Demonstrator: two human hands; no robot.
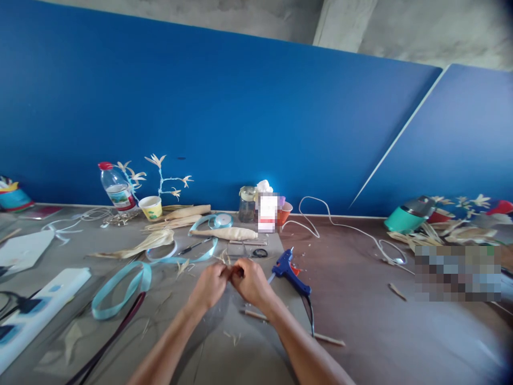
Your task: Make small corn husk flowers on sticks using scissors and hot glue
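Observation:
My left hand (pixel 210 285) and my right hand (pixel 251 279) meet above the grey mat, fingers closed and fingertips touching. What they pinch is small and mostly hidden by the fingers. Thin pale husk strands (pixel 225 258) show just beyond the fingertips; I cannot tell whether they are held. To the right of my right hand lies a blue hot glue gun (pixel 287 270), its nozzle pointing away from me. A dried corn husk (pixel 230 233) and a black ring of cord or tape (pixel 260 253) lie beyond the hands. Near my right wrist is a thin stick (pixel 255 315).
Light blue ribbon (pixel 120 310) loops on the left, near a white power strip (pixel 48 315). At the back stand a bottle (pixel 117 190), a yellow cup (pixel 151 208), husk flowers on a wrapped stem (pixel 160 179), and a glass jar (pixel 247 206). A white cable (pixel 352 227) crosses the right side.

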